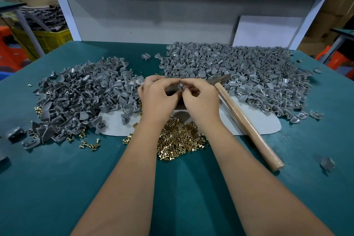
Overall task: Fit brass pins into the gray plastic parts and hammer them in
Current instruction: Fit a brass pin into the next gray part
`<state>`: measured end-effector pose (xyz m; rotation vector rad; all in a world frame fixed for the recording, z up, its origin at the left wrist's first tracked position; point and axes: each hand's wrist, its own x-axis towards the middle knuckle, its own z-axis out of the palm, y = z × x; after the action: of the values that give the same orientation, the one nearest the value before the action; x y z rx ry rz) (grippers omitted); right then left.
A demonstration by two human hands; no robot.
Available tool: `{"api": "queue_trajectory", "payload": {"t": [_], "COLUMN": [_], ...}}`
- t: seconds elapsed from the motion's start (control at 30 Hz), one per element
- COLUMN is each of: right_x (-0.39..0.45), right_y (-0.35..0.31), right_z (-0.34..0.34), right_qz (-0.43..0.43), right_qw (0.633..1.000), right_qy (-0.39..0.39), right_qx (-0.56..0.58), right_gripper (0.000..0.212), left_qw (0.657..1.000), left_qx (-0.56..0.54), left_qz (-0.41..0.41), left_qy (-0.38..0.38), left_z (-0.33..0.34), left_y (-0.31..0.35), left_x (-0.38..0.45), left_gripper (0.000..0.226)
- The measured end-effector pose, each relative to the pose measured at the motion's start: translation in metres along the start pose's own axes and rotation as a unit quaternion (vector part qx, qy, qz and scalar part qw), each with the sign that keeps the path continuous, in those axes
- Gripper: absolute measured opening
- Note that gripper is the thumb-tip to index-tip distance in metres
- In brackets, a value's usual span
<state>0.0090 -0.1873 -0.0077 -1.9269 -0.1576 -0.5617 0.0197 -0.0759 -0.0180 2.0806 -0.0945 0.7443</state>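
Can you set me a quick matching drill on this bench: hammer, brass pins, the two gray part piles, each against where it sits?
Things:
1. hammer
2. brass pin pile
3. larger gray part pile
4. smaller gray part pile

Places:
A. between the forearms, nearest the person
B. far right of the mat
C. left of the hands
D. lying unheld, just right of the right hand

Pairs: 1-D, 2-A, 3-B, 4-C
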Motion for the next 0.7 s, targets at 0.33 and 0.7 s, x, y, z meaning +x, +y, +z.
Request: {"api": "queue_trajectory", "payload": {"t": [0.33,0.7], "right_x": [-0.007,-0.011], "right_y": [-0.001,-0.01], "right_z": [-0.002,0.008], "right_qz": [-0.112,-0.158], "right_qw": [0.952,0.904], "right_qy": [-0.156,-0.272], "right_qx": [-0.24,-0.29], "right_gripper": [0.017,0.014], "left_qw": [0.994,0.987], "left_qx": [-0.019,-0.071], "left_qz": [-0.106,-0.146], "left_qy": [0.004,0.0], "left_z": [-0.007,-0.008], "left_y": [-0.003,-0.01], "left_x": [0.006,0.009], "left_gripper": [0.017,0.016]}}
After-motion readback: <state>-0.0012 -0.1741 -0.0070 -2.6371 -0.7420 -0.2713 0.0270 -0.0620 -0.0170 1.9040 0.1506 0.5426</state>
